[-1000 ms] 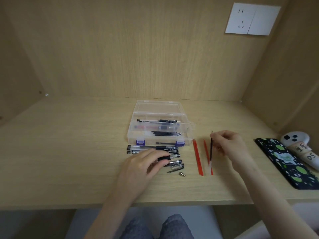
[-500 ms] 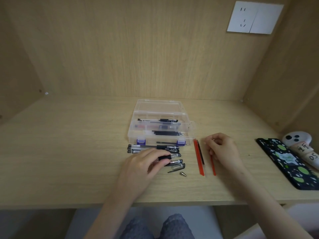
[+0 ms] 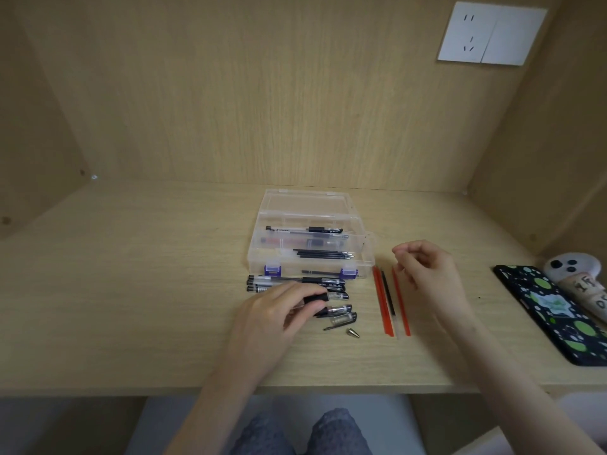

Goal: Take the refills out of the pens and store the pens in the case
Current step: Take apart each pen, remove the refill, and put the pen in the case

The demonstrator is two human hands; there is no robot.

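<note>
A clear plastic case [image 3: 361, 257] lies open mid-desk with pens and several black refills [image 3: 323, 254] inside. In front of it lies a row of black pens [image 3: 295, 282]. My left hand [image 3: 272, 320] pinches the black grip of one pen [image 3: 317, 298] among them. A pen part [image 3: 341, 320] and a small metal tip [image 3: 353, 333] lie loose nearby. To the right, a black refill [image 3: 388, 297] rests between two red refills [image 3: 381, 303]. My right hand [image 3: 423, 267] hovers just right of them, fingers loosely curled, holding nothing.
A dark phone [image 3: 551, 310] with green spots lies at the right edge, next to a white plush toy [image 3: 571, 267]. Wooden walls enclose the desk at back and sides. A white socket plate [image 3: 491, 34] is on the back wall.
My right hand laid the black refill down between the red ones, let go and lifted away to the right. My left hand stayed on the pen.
</note>
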